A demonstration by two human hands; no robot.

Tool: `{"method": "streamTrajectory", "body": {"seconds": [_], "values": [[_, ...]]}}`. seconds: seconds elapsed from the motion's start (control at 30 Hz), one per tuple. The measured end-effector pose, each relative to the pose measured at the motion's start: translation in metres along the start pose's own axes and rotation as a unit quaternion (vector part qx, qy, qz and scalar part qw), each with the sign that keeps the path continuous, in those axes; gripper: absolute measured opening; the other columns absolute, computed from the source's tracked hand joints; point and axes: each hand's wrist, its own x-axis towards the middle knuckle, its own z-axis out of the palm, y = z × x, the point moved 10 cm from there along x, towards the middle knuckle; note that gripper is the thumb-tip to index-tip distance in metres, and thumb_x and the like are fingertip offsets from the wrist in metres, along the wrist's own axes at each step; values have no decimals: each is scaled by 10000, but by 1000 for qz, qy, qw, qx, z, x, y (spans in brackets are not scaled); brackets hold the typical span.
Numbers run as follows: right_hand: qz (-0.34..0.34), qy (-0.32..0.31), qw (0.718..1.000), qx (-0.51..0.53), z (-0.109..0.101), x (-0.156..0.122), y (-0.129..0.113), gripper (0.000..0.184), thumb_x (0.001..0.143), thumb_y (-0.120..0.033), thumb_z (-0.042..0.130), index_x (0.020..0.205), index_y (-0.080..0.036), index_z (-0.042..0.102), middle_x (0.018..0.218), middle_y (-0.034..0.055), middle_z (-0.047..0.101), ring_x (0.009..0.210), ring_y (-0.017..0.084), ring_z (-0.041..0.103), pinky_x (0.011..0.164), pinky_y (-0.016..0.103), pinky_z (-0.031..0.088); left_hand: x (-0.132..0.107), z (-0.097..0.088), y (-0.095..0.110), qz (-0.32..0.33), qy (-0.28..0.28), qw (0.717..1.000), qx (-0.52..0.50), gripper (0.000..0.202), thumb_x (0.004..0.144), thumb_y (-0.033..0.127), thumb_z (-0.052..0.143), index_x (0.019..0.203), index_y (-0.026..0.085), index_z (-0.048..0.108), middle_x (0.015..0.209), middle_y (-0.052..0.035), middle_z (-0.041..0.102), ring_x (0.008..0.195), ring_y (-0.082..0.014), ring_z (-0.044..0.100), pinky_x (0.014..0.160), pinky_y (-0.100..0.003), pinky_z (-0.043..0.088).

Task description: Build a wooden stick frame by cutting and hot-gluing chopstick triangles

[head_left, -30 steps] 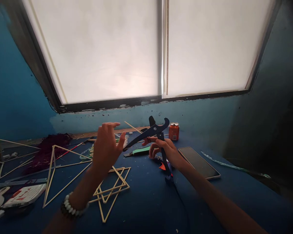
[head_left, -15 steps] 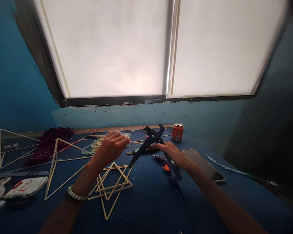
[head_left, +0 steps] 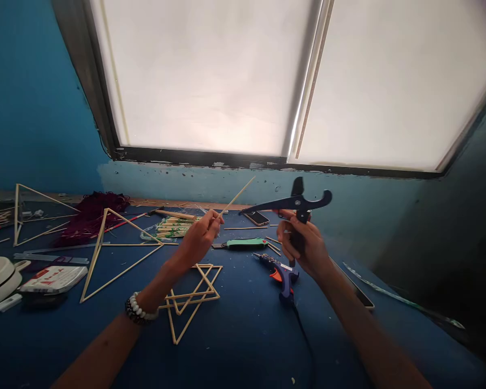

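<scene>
My left hand (head_left: 200, 236) pinches a thin wooden stick (head_left: 237, 197) that points up and to the right, above the blue table (head_left: 243, 335). My right hand (head_left: 302, 246) is wrapped round the handle of a black cutter (head_left: 291, 202), held upright with its jaws open and pointing left. The stick's tip and the cutter's blade are a short way apart. Below my hands lie a glue gun (head_left: 281, 273) and a green-handled knife (head_left: 241, 244).
Stick-built triangle frames (head_left: 117, 246) and a flat stick star (head_left: 192, 294) lie on the left and centre. A pack of sticks (head_left: 172, 227), purple yarn (head_left: 91, 213), a phone (head_left: 257, 218), a white box (head_left: 52, 278) and a second phone (head_left: 358, 294) by my right wrist also rest there.
My left hand closed on a stick from the table and lifted it. My right hand raised the cutter upright. The view swung left, and the orange can is gone from sight.
</scene>
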Motion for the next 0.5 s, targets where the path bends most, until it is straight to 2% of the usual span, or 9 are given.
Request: {"method": "streamTrajectory", "body": {"seconds": [0.07,0.13,0.23,0.3,0.37,0.43,0.5], "values": [[36,-26,999,-14,10,-2,13,329,957,-464,590,1144,-207,677,724,-3,647,341,45,327,334,220,301,-1,9,6,-9,4,1000,1,280,1035,391,324,910,219,506,813,-1,614,709,-159,556,651,-272,373],[62,-35,997,-24,21,-5,25,342,968,-485,581,1120,-196,684,764,9,646,365,38,349,343,211,287,-2,18,9,-34,3,999,-21,269,1029,387,328,893,220,489,838,-10,631,737,-164,577,660,-271,389],[68,-14,997,-21,33,-5,35,362,969,-512,584,1119,-200,688,791,9,627,409,36,363,362,202,284,-4,30,7,-97,-4,981,-169,250,1016,383,324,875,222,453,716,24,529,610,-130,507,570,-234,374],[73,1,997,-7,39,-4,41,367,952,-532,606,1109,-213,696,798,7,605,480,58,425,397,204,339,-6,34,5,-125,11,961,-248,240,1008,372,336,856,218,440,644,51,439,520,-100,401,506,-207,324],[77,3,997,23,46,-4,47,349,932,-545,632,1050,-226,712,829,15,599,612,99,516,495,229,451,-7,39,4,-135,10,946,-295,229,1002,364,357,842,217,430,591,70,382,472,-87,299,465,-196,270],[63,-2,997,44,52,-6,51,305,913,-528,662,989,-239,725,898,31,624,780,145,583,669,286,539,-9,47,3,-141,-2,927,-346,215,997,363,367,843,221,416,559,81,359,449,-83,253,442,-192,238],[40,-11,998,39,57,-9,51,252,897,-475,689,1029,-266,737,1021,45,660,940,186,611,872,359,544,-11,54,3,-146,-7,906,-397,214,996,375,363,846,227,402,543,89,341,435,-80,226,429,-188,217]]}}
